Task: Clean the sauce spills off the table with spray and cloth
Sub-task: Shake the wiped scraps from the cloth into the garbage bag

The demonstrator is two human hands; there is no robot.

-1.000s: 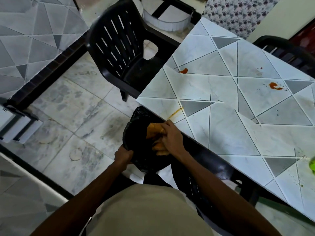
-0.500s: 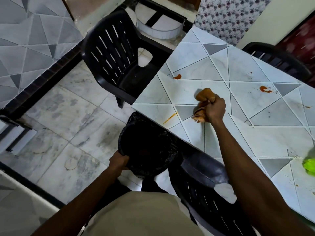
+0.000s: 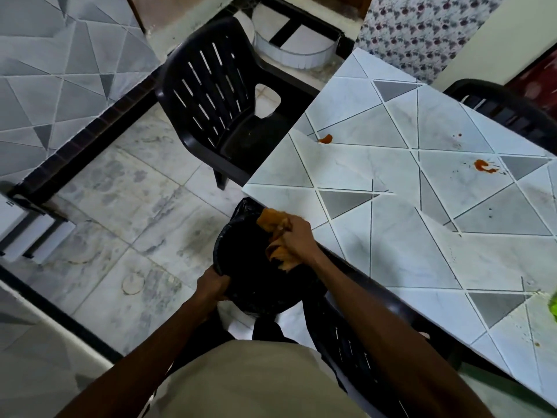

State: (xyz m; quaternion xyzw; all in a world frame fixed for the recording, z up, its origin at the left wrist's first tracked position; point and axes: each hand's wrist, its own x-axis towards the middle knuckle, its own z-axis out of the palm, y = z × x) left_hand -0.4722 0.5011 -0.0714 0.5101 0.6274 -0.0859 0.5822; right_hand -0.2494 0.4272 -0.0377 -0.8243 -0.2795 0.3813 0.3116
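Note:
My right hand [image 3: 297, 238] grips a bunched orange cloth [image 3: 272, 220] over the mouth of a black bin bag [image 3: 253, 276], right at the near corner of the tiled table [image 3: 391, 267]. My left hand [image 3: 212, 285] clutches the bag's near rim and holds it up beside the table edge. Orange-red sauce spots remain on the tabletop: one near the far left edge [image 3: 325, 139], a bigger one with splatter to the right [image 3: 483, 165], and a few small specks further back [image 3: 456, 136]. A bright green object [image 3: 553, 306], cut off by the frame, lies at the right edge.
A black plastic chair [image 3: 223, 110] stands at the table's far left end, another chair [image 3: 506, 107] behind the table, and a third chair [image 3: 355, 342] is tucked under the near side below my right arm. Marble floor [image 3: 120, 206] stretches to the left.
My right hand swept the cloth from the middle of the table back to the corner, over the bag. The orange streak near that corner is gone. My left hand kept holding the bag.

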